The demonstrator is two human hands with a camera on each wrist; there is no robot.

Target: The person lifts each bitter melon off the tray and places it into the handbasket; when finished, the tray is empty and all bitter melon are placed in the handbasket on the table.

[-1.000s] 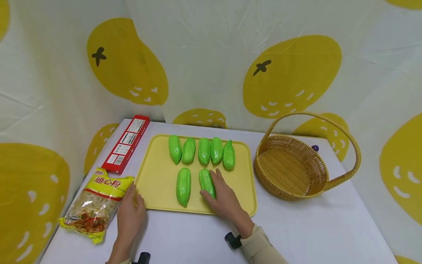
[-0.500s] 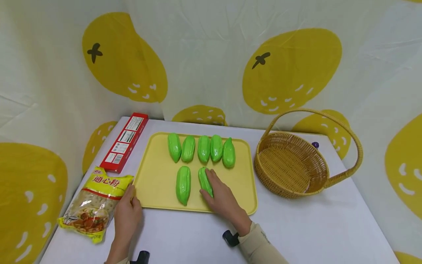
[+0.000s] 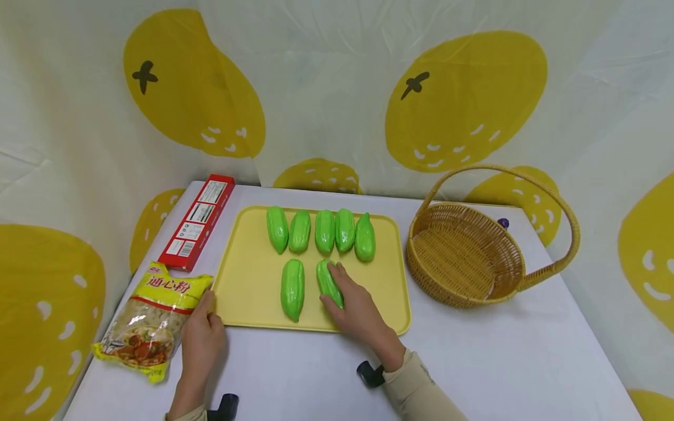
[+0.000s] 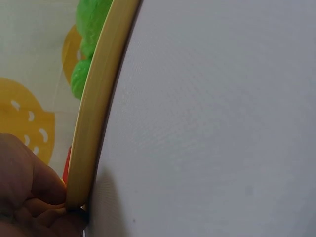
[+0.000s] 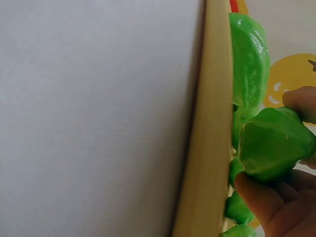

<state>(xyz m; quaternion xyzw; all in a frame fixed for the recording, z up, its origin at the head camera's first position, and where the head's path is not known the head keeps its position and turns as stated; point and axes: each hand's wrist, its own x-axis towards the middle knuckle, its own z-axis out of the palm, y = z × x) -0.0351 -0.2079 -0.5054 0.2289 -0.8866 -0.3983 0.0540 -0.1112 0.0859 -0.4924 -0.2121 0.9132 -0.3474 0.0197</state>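
Note:
My right hand (image 3: 360, 307) holds a shiny, green, ridged toy vegetable (image 3: 327, 282), its thumb on one side and fingers on the other. The right wrist view shows this vegetable's (image 5: 271, 143) blunt end between thumb and fingers. Left of it another green vegetable (image 3: 292, 289) lies on the yellow tray (image 3: 242, 280). Several more vegetables (image 3: 325, 232) stand in a row along the tray's far side. My left hand (image 3: 202, 333) grips the near left corner of the tray, beside the pasta bag. In the left wrist view its thumb and fingers pinch the tray's rim (image 4: 89, 133).
A wicker basket (image 3: 458, 257) with a tall handle stands right of the tray. To the left lie a red box (image 3: 197, 222) and a yellow bag of pasta (image 3: 152, 321). Behind the basket sits a small purple object (image 3: 503, 223). A patterned curtain (image 3: 321, 88) borders the table.
The head view has shifted slightly, moving the whole scene up a little. My left hand has closed in on the tray's corner. The right hand keeps its hold, and the vegetable has barely moved.

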